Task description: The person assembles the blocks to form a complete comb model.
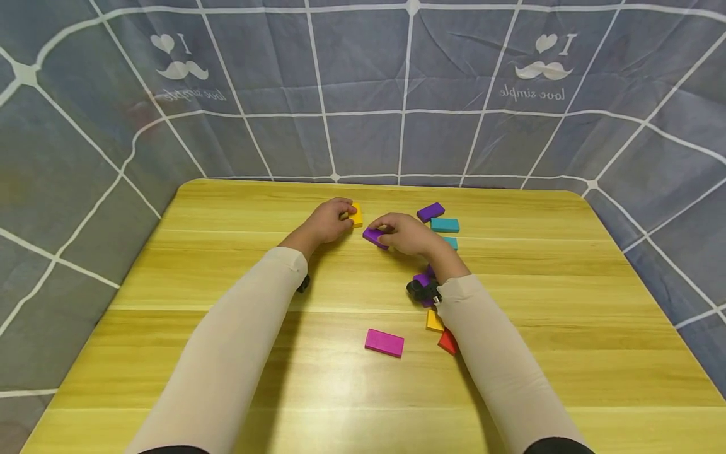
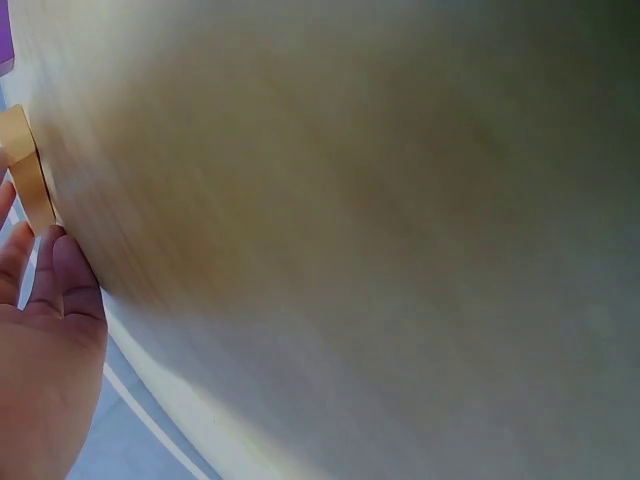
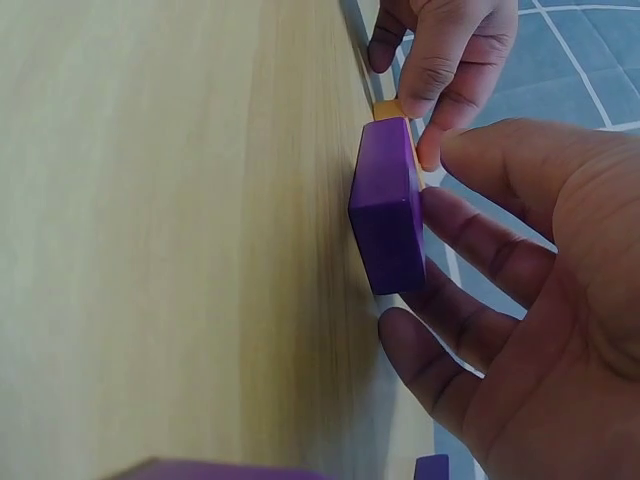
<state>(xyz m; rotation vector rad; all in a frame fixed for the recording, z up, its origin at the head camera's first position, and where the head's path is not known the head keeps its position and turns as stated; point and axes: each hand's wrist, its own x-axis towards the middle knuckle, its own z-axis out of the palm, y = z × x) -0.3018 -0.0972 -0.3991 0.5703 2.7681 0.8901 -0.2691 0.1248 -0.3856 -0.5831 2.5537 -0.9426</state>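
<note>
At the far middle of the table, my left hand [image 1: 329, 221] pinches a yellow block [image 1: 357, 215] between thumb and fingers. The left wrist view shows the fingertips of that hand [image 2: 50, 370] at the edge of the yellow block [image 2: 28, 180]. Just to its right, my right hand [image 1: 411, 234] has thumb and fingers round a purple block [image 1: 371, 236]. In the right wrist view, the curved fingers of this hand [image 3: 570, 270] lie along one side of the purple block [image 3: 385, 210], and the left hand [image 3: 450, 50] is just beyond.
Right of the hands lie another purple block [image 1: 431, 212] and two teal blocks [image 1: 445, 225]. More purple pieces [image 1: 422, 279], a yellow piece [image 1: 434, 321] and a red piece [image 1: 447, 342] are by the right forearm. A magenta block [image 1: 384, 342] lies nearer. A grey curtain [image 1: 363, 145] borders the table.
</note>
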